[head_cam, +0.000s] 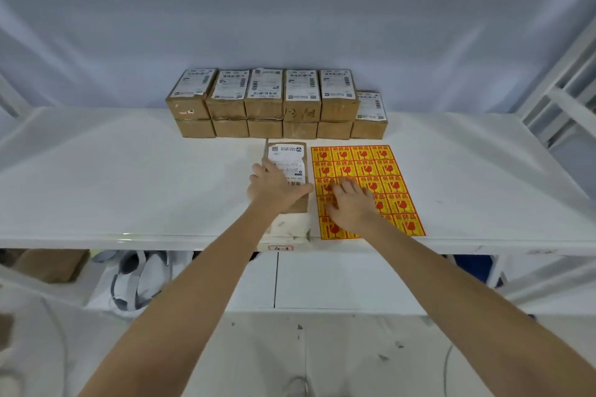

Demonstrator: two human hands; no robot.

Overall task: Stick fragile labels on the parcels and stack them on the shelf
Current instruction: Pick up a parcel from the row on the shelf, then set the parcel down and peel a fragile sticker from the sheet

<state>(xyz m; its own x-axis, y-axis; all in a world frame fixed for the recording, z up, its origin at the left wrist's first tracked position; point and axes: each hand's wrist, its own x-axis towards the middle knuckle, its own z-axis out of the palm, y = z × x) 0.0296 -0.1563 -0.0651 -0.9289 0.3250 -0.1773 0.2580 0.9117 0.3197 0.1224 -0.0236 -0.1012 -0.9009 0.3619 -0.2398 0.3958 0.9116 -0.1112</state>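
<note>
A brown cardboard parcel [288, 155] with a white shipping label lies flat on the white shelf board [129, 177]. My left hand [274, 185] rests on its near half, fingers spread over its top. Right beside it lies a yellow sheet of red fragile labels [390, 171]. My right hand [351, 203] lies on the sheet's lower left part, fingers touching the stickers. Whether a sticker is lifted I cannot tell. At the back stands a row of several brown parcels [264, 103], stacked two high, with one single parcel [370, 119] at the right end.
A small tag marked 4-3 [280, 248] sits on the shelf's front edge. Below the board are a brown box [51, 264] and a white bag with grey straps [135, 280]. A white metal frame [561, 97] rises at the right.
</note>
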